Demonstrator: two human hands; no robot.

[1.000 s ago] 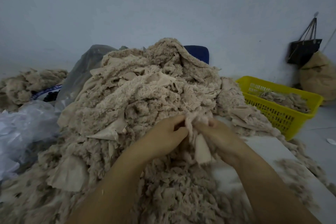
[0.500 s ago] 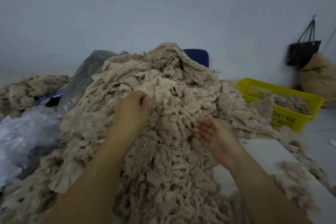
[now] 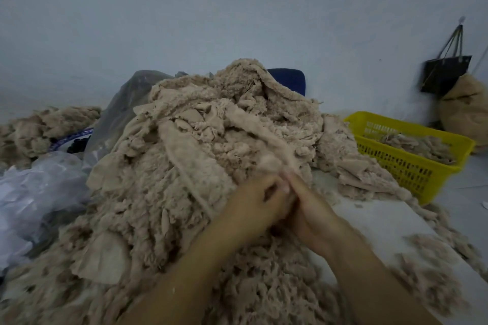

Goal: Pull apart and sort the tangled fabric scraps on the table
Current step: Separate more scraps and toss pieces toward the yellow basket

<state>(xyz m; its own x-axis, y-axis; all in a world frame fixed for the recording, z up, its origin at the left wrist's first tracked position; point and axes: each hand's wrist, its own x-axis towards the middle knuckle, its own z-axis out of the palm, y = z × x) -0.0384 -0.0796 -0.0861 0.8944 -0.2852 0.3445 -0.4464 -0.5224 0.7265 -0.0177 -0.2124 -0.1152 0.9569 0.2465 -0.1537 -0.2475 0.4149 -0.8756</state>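
Beige heap (image 3: 163,192) — one strip (image 3: 252,133) clamped in the grip of left hand (image 3: 253,204) and right hand (image 3: 313,212).

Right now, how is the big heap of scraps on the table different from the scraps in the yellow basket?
The heap is far bigger, mounded high on the table; the basket scraps form a low layer inside the yellow basket. The left hand and right hand meet at the heap, grip blurred; the basket scraps lie untouched at the right. Both are the same beige fluffy fabric.
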